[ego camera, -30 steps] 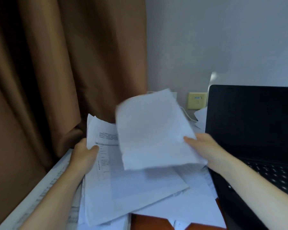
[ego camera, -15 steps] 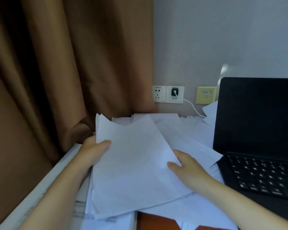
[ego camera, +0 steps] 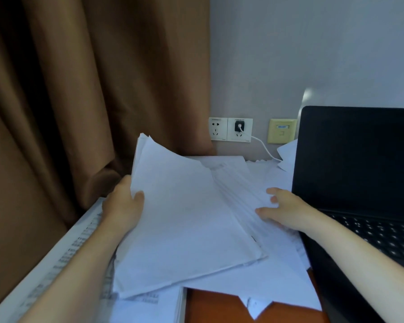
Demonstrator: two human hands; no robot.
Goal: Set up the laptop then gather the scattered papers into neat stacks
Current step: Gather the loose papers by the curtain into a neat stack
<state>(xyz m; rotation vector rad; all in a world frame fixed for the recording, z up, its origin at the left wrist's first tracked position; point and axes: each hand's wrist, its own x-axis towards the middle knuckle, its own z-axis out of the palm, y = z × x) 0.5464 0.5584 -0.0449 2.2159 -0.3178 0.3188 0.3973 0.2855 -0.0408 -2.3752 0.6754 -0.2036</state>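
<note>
Right hand (ego camera: 287,210) shifted right — stack (ego camera: 184,220) beside it.

Office or study corner, open black laptop (ego camera: 357,173), loose white paper sheets (ego camera: 187,220), white wall sockets (ego camera: 230,129), brown curtain (ego camera: 91,89)

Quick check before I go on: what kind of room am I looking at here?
Probably a home or dorm study corner. An open laptop sits on a desk littered with loose papers, pushed against a wall with power sockets and a brown curtain.
</note>
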